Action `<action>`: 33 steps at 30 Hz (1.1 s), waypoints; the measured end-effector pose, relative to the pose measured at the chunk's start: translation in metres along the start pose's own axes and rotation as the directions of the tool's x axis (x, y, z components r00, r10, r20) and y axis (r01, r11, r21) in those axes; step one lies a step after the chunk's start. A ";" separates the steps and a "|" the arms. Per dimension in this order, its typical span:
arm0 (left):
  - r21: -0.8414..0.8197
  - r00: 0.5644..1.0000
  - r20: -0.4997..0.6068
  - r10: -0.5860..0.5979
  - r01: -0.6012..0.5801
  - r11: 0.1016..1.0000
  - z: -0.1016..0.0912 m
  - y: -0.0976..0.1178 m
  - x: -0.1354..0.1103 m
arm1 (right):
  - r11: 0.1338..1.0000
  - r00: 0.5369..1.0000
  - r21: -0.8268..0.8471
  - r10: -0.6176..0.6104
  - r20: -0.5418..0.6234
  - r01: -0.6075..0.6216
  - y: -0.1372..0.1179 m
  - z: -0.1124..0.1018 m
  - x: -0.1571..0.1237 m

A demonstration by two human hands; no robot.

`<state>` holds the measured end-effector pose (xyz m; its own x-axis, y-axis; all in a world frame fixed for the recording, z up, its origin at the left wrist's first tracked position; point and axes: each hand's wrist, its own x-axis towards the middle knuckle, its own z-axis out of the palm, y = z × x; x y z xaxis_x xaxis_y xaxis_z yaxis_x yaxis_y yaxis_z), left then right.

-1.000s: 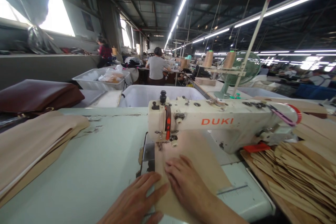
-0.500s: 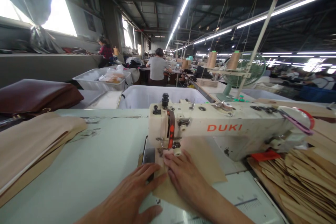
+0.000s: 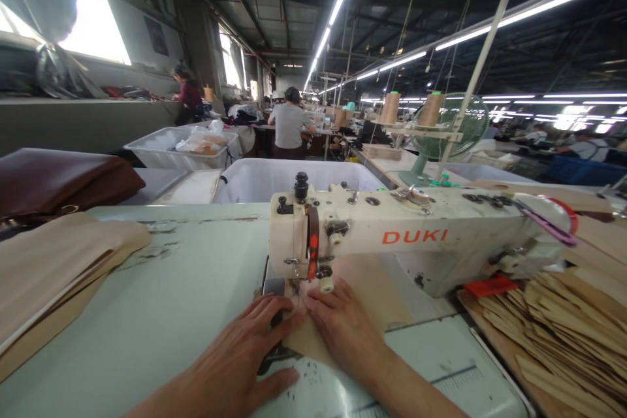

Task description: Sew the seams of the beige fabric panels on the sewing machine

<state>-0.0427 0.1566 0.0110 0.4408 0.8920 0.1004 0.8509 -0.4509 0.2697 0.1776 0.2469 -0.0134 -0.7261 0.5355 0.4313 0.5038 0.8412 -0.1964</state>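
A tan piece of material (image 3: 369, 294), perhaps fabric or thin leather, lies under the head of a DUKI sewing machine (image 3: 416, 232). Close in front of the presser foot, my right hand (image 3: 343, 320) rests on the piece with fingers stretched forward. My left hand (image 3: 259, 333) lies at the left edge of the piece beside the needle area, fingers extended and thumb apart. Both palms face down. The needle and stitch line are hidden behind the fingertips and the machine head. A small pale strip (image 3: 307, 287) shows at the presser foot.
Stacked tan pieces (image 3: 63, 268) and a brown leather item (image 3: 68, 179) lie left. More cut pieces (image 3: 558, 326) fill a board on the right. Behind the machine are a white bin (image 3: 298, 173), thread cones (image 3: 390, 108) and a green fan (image 3: 455, 124). A person (image 3: 290, 121) sits farther back.
The tan piece has slid away from me under the machine, its near edge now closer to the needle. My hands stay pressed beside the foot. The view has shifted slightly.
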 end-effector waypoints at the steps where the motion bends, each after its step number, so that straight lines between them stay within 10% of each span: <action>1: -0.001 1.000 -0.013 0.004 -0.004 1.000 0.001 -0.002 0.001 | 1.000 1.000 -0.008 0.006 0.007 -0.006 0.001 0.000 0.001; 33: -0.081 0.995 -0.096 -0.028 0.020 0.997 0.004 -0.003 0.015 | 0.999 0.991 -0.001 0.052 0.126 -0.052 0.004 -0.014 0.004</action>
<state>-0.0373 0.1713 0.0083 0.3874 0.9032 0.1846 0.8336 -0.4287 0.3483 0.1833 0.2510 0.0003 -0.7518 0.5838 0.3065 0.5417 0.8119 -0.2177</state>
